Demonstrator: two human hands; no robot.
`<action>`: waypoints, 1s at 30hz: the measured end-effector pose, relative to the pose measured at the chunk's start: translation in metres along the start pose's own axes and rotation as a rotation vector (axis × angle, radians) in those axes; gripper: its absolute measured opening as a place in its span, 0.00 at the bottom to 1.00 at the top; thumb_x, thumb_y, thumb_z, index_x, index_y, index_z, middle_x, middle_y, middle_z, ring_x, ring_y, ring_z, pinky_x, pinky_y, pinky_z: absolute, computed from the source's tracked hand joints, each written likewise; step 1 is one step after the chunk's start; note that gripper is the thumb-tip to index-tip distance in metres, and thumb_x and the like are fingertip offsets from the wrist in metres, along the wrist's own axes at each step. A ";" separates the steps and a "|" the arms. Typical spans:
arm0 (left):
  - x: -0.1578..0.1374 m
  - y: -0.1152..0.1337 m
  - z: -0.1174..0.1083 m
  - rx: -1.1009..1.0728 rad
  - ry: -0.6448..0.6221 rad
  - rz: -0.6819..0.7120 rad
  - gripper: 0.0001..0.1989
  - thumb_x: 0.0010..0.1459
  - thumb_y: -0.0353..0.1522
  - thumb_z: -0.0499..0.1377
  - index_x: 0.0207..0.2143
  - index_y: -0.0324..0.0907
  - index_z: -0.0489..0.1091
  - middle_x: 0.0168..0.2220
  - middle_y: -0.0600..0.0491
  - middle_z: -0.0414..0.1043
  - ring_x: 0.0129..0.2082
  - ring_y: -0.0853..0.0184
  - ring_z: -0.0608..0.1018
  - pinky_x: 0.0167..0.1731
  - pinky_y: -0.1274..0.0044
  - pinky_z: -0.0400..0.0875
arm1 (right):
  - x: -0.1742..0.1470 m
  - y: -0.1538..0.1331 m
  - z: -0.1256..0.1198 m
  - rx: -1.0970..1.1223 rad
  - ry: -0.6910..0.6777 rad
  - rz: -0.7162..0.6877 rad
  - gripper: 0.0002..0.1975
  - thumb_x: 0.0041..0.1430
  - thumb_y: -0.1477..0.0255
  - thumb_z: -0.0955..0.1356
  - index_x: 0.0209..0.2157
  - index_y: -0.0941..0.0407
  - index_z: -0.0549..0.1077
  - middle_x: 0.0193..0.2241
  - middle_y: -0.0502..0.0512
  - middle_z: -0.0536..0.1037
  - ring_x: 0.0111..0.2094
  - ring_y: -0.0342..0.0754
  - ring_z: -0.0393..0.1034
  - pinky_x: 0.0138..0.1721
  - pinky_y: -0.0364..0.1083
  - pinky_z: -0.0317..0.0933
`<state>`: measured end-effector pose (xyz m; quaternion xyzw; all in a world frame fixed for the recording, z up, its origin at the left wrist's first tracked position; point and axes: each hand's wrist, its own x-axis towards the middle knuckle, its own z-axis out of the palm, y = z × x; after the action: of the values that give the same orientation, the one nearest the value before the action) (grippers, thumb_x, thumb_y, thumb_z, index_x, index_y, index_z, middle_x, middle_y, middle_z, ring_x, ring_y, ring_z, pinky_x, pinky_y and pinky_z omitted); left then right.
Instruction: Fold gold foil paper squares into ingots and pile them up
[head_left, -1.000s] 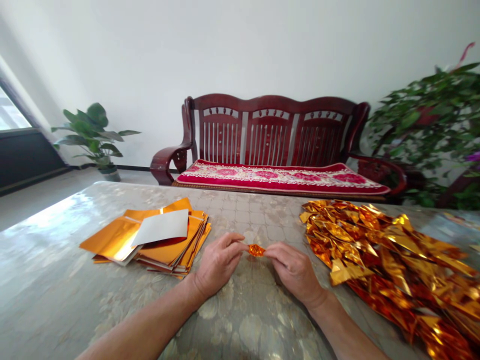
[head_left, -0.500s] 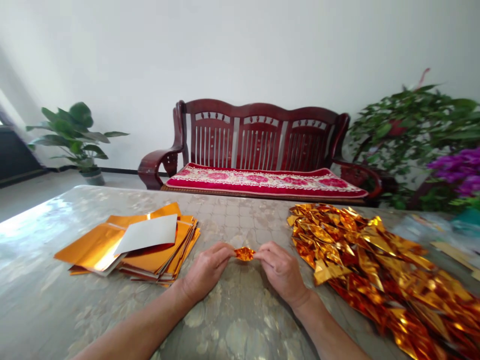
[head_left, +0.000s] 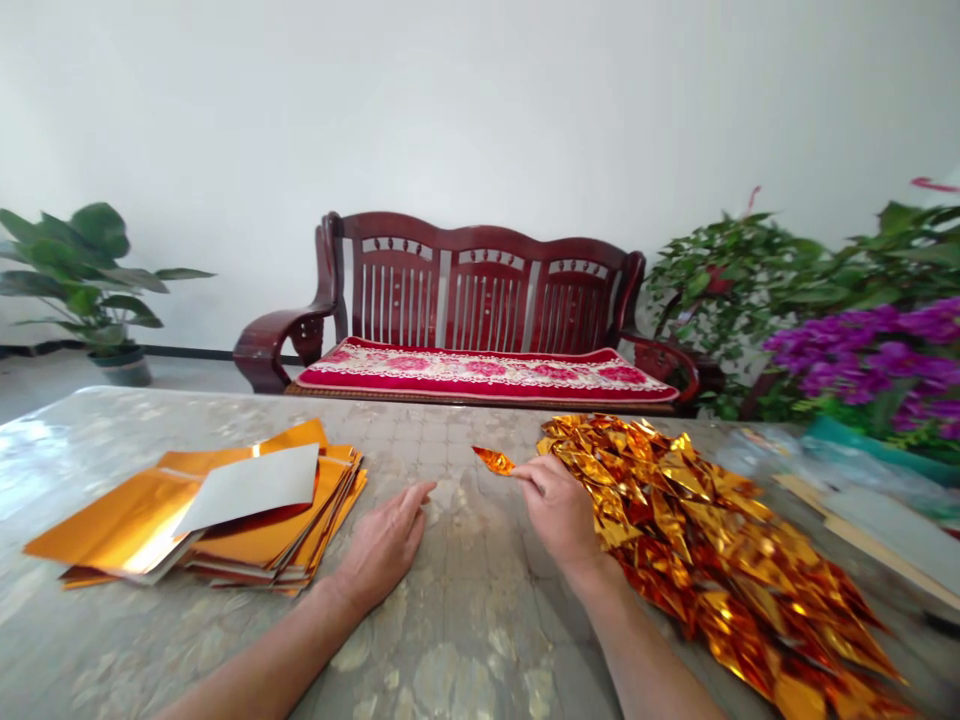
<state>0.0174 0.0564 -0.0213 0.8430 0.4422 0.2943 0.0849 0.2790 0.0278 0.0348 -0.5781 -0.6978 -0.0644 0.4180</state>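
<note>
A small folded piece of shiny orange-gold foil paper [head_left: 493,461], pointed at its free end, is pinched at its near end by my right hand [head_left: 559,510]. That hand is just left of a big heap of similar folded gold foil pieces [head_left: 697,510]. My left hand [head_left: 390,540] rests low over the table, holding nothing, its fingers stretched forward and slightly apart. Beside it on the left lies a loose stack of flat gold foil sheets [head_left: 262,530], with one sheet [head_left: 251,487] on top showing its pale back.
The table [head_left: 450,640] has a glossy patterned cover. At its right side are clear plastic [head_left: 780,455] and pale flat strips [head_left: 862,540]. Beyond stand a dark red wooden bench [head_left: 480,290], a potted plant [head_left: 112,290] and purple flowers [head_left: 885,365].
My left hand has let go of the folded foil piece and drawn back to the left. My right hand keeps hold of it, raised toward the heap. The view has turned right.
</note>
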 end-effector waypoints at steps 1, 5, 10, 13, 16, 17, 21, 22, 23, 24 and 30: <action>0.000 0.000 0.000 0.020 -0.017 0.003 0.17 0.66 0.29 0.47 0.56 0.46 0.62 0.47 0.51 0.76 0.46 0.64 0.79 0.46 0.72 0.73 | 0.003 0.002 -0.005 0.005 0.017 0.037 0.09 0.60 0.74 0.66 0.34 0.50 0.79 0.34 0.51 0.79 0.37 0.47 0.74 0.40 0.44 0.64; 0.001 0.001 0.000 0.095 -0.065 0.028 0.14 0.67 0.30 0.47 0.52 0.45 0.66 0.45 0.50 0.76 0.45 0.62 0.78 0.46 0.72 0.71 | 0.014 0.016 -0.026 0.001 0.061 0.189 0.10 0.58 0.70 0.65 0.34 0.50 0.80 0.35 0.52 0.80 0.37 0.49 0.74 0.41 0.46 0.65; 0.002 0.003 -0.002 0.104 -0.102 0.048 0.13 0.67 0.29 0.47 0.46 0.45 0.69 0.40 0.51 0.75 0.42 0.63 0.77 0.43 0.73 0.70 | 0.028 0.058 -0.056 0.001 0.161 0.376 0.13 0.54 0.65 0.66 0.36 0.52 0.81 0.37 0.54 0.82 0.38 0.51 0.75 0.43 0.48 0.65; 0.002 0.002 -0.002 0.089 -0.093 0.053 0.13 0.66 0.28 0.48 0.45 0.45 0.70 0.39 0.51 0.74 0.42 0.63 0.77 0.43 0.74 0.69 | 0.036 0.088 -0.080 -0.055 0.170 0.556 0.16 0.52 0.64 0.66 0.39 0.52 0.81 0.34 0.52 0.83 0.34 0.50 0.75 0.38 0.46 0.65; 0.003 0.001 -0.001 0.077 -0.093 0.066 0.12 0.66 0.28 0.49 0.43 0.45 0.71 0.38 0.51 0.74 0.41 0.63 0.76 0.42 0.75 0.68 | 0.042 0.109 -0.109 -0.143 0.178 0.615 0.16 0.49 0.64 0.67 0.38 0.53 0.82 0.32 0.55 0.83 0.31 0.52 0.74 0.33 0.47 0.62; 0.003 0.000 -0.001 0.074 -0.096 0.071 0.12 0.66 0.28 0.49 0.42 0.45 0.71 0.38 0.51 0.74 0.41 0.63 0.76 0.42 0.75 0.67 | 0.044 0.114 -0.119 -0.220 0.162 0.626 0.17 0.50 0.63 0.67 0.38 0.52 0.82 0.32 0.54 0.83 0.30 0.51 0.74 0.31 0.46 0.61; 0.003 0.001 -0.002 0.071 -0.116 0.072 0.12 0.66 0.27 0.49 0.42 0.45 0.72 0.39 0.51 0.74 0.42 0.63 0.75 0.42 0.74 0.67 | 0.045 0.127 -0.143 -0.368 0.072 0.736 0.16 0.50 0.64 0.67 0.38 0.52 0.82 0.29 0.55 0.82 0.25 0.50 0.71 0.26 0.47 0.57; 0.004 0.002 -0.003 0.074 -0.120 0.070 0.12 0.66 0.27 0.49 0.42 0.45 0.72 0.39 0.51 0.74 0.42 0.63 0.75 0.42 0.74 0.67 | 0.044 0.129 -0.146 -0.392 0.012 0.752 0.16 0.50 0.64 0.66 0.39 0.51 0.82 0.28 0.54 0.82 0.24 0.50 0.70 0.26 0.46 0.57; 0.004 0.003 -0.004 0.079 -0.123 0.070 0.13 0.65 0.27 0.49 0.42 0.44 0.72 0.39 0.51 0.74 0.42 0.63 0.75 0.42 0.74 0.66 | 0.044 0.131 -0.148 -0.415 -0.047 0.781 0.17 0.50 0.65 0.67 0.39 0.51 0.82 0.26 0.54 0.81 0.23 0.51 0.70 0.26 0.47 0.57; 0.004 0.005 -0.004 0.086 -0.125 0.069 0.13 0.65 0.26 0.48 0.41 0.44 0.72 0.38 0.51 0.74 0.42 0.63 0.75 0.42 0.74 0.66 | 0.043 0.134 -0.149 -0.439 -0.087 0.790 0.17 0.50 0.64 0.67 0.39 0.51 0.82 0.25 0.54 0.81 0.24 0.51 0.71 0.26 0.47 0.57; 0.004 0.012 -0.010 0.159 -0.161 0.070 0.12 0.62 0.24 0.50 0.39 0.44 0.71 0.38 0.51 0.74 0.42 0.63 0.74 0.41 0.75 0.66 | 0.037 0.166 -0.157 -0.419 -0.220 0.750 0.18 0.49 0.59 0.68 0.40 0.49 0.83 0.36 0.60 0.82 0.34 0.60 0.74 0.31 0.51 0.60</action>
<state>0.0217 0.0510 -0.0071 0.8828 0.4263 0.1925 0.0426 0.5024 0.0195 0.0950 -0.8669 -0.4519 0.0136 0.2097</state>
